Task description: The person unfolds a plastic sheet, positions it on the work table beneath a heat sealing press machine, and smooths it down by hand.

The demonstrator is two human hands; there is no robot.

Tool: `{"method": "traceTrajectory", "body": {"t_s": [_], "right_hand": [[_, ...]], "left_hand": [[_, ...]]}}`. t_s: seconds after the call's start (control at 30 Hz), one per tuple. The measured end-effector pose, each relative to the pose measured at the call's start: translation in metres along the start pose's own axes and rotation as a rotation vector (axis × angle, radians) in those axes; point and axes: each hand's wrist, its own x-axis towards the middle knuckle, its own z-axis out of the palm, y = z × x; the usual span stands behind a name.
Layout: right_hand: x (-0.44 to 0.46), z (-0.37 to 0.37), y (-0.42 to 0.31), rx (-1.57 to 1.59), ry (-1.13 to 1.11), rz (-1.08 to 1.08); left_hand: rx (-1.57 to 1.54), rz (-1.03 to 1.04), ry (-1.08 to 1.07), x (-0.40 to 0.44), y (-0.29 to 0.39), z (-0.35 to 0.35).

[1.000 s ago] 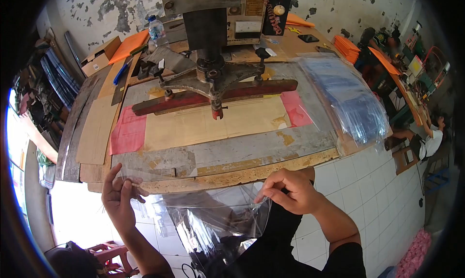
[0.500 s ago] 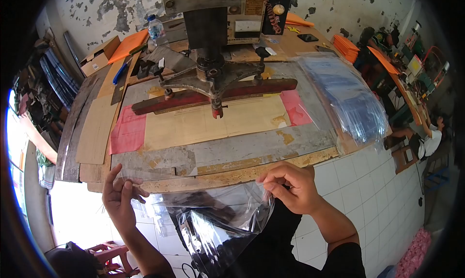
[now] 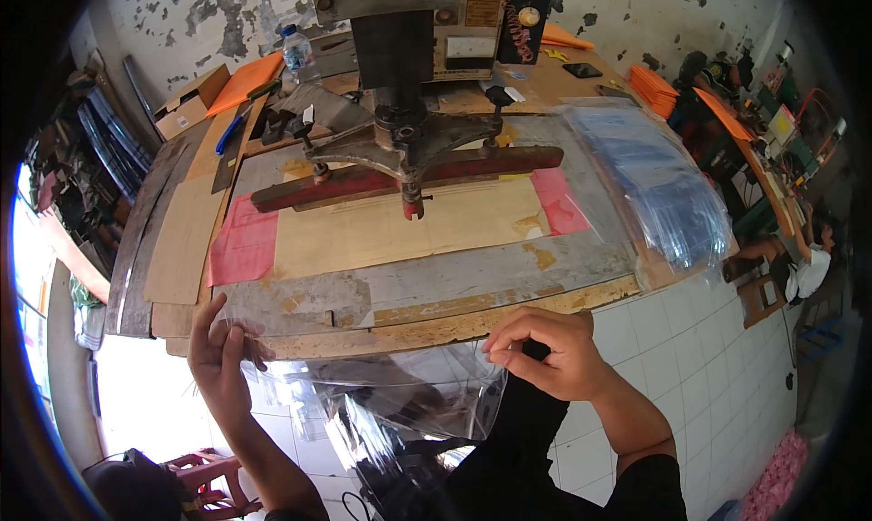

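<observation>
A clear plastic sheet (image 3: pixel 409 389) hangs between my hands in front of the table's near edge, its lower part draping over my dark clothing. My right hand (image 3: pixel 549 353) pinches its top right corner between thumb and fingertips. At the left end, the film passes over the fingers of my left hand (image 3: pixel 222 362), thumb against it and index finger pointing up. Beyond the sheet stands a press (image 3: pixel 400 139) with a long red-edged bar (image 3: pixel 481 168) over a yellowish board (image 3: pixel 391 239). Pink patches (image 3: pixel 243 239) flank that board.
A stack of clear plastic sheets (image 3: pixel 649 180) lies on the table's right. Behind are a water bottle (image 3: pixel 297 56), a cardboard box (image 3: pixel 191 103), a blue cutter (image 3: pixel 229 135) and a phone (image 3: pixel 582 69). Another person (image 3: pixel 808 271) sits low at far right; a red stool (image 3: pixel 213 485) is lower left.
The plastic sheet hangs flatter and its lower folds have shifted. My left hand has risen slightly; my right hand stays at its corner. The view has moved a little.
</observation>
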Motion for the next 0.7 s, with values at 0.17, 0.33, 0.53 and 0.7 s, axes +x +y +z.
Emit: {"method": "traceTrajectory", "body": {"t_s": [0.17,0.33,0.53,0.7], "right_hand": [[-0.002,-0.001,-0.003,0.112,-0.071,0.178],[-0.006,0.004,0.000,0.235,-0.064,0.287],[-0.006,0.002,0.000,0.214,-0.088,0.336],[-0.005,0.001,-0.002,0.153,-0.121,0.360]], "left_hand": [[0.023,-0.022,-0.025,0.009,-0.001,-0.001],[0.021,-0.020,-0.062,0.016,0.005,0.002],[0.021,-0.030,-0.053,0.017,0.011,0.004],[0.032,-0.020,-0.063,0.018,0.012,0.003]]}}
